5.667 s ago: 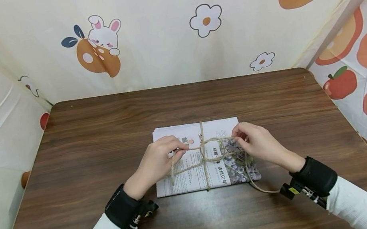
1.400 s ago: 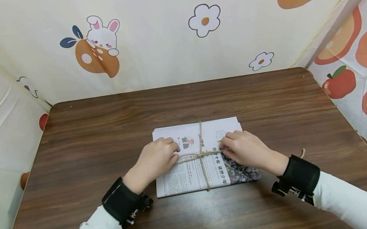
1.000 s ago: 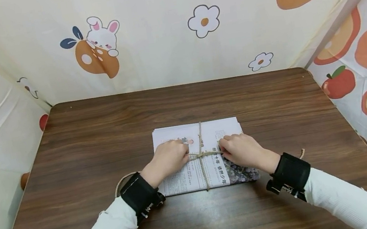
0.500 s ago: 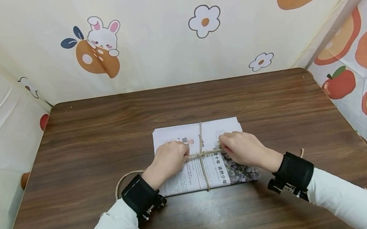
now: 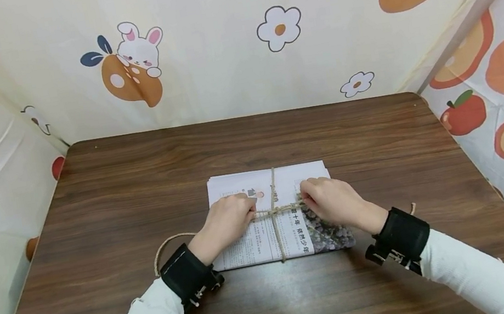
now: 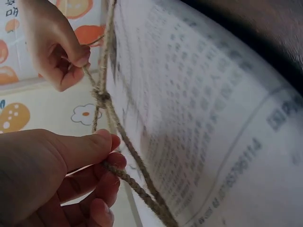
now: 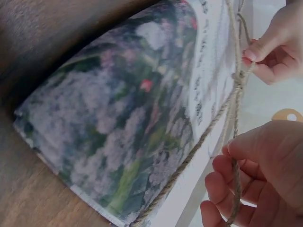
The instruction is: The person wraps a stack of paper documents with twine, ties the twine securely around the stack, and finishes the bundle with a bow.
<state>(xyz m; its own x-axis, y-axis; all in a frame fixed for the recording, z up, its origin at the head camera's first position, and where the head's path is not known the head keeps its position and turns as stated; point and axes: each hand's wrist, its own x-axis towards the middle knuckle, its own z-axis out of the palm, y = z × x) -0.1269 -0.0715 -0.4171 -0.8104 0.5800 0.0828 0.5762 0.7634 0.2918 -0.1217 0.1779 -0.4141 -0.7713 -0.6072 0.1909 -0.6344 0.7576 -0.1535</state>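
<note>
A folded newspaper stack (image 5: 247,246) lies flat on the table, bound crosswise with brown twine (image 5: 279,238). The twine strands meet in a small knot (image 6: 101,98) over the middle of the stack. On one side of the knot, my left hand (image 5: 228,219) pinches a twine strand between thumb and index finger. Opposite it, my right hand (image 5: 337,201) pinches another strand, and in the right wrist view twine (image 7: 236,189) runs down along its curled fingers. Between the two hands the twine is drawn out in a nearly straight line.
The brown wooden table (image 5: 158,161) reaches back to a patterned wall cloth (image 5: 216,63). A loose twine tail (image 5: 162,247) curves behind my left wrist, and a short twine end (image 5: 413,208) shows behind the right wristband (image 5: 403,240).
Loose twine loops from the earliest frame are now pulled into a small, tight knot. My left hand came in closer to the knot, then both hands stayed nearly still over the last half second.
</note>
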